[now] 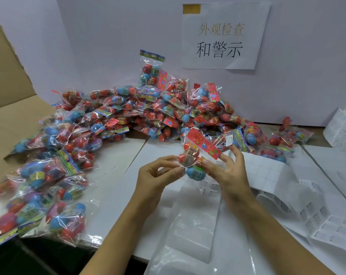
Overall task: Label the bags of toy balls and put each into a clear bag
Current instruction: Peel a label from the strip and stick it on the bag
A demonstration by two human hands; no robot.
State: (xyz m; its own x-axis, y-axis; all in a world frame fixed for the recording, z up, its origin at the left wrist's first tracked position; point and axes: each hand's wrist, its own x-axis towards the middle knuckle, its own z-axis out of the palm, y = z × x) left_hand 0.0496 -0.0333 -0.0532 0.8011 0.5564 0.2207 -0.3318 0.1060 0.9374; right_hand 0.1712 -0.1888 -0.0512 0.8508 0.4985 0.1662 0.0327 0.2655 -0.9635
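A: Holding 1 bag of toy balls [196, 155] above the table [116, 175], the left hand [156, 175] pinches its edge; the right hand [227, 171] cups it, a label [228, 140] on a fingertip.

B: She should probably flatten the film, then press the sticker smooth.

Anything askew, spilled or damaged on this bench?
Nothing damaged. One bag stands upright against the wall above the heap. A label sticks to a right fingertip while both hands grip the held bag.
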